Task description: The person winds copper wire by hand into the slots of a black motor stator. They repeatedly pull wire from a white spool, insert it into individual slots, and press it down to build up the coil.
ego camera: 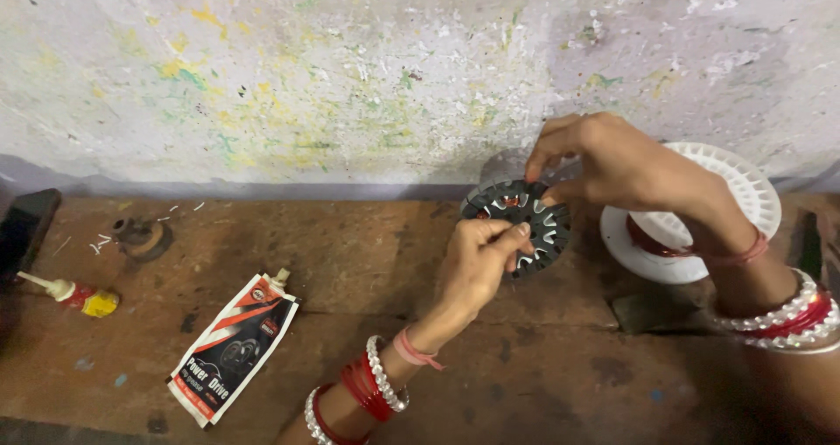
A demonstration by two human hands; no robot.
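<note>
A round black toothed core (535, 220) with white slot liners and a bit of reddish copper wire is held up over the wooden bench (367, 261). My left hand (477, 266) grips its lower left edge with thumb and fingers. My right hand (612, 161) reaches in from the right and pinches at the top of the core with its fingertips. Both wrists wear red and white bangles. Behind my right wrist lies a white plastic spool (744, 191) carrying reddish copper wire.
A flattened squeeze tube (234, 349) in red, white and black lies at the front left. A small yellow-and-red glue bottle (74, 294) and a dark block (24, 228) sit at the far left. A rusty round fitting (142, 238) lies near the paint-flecked wall.
</note>
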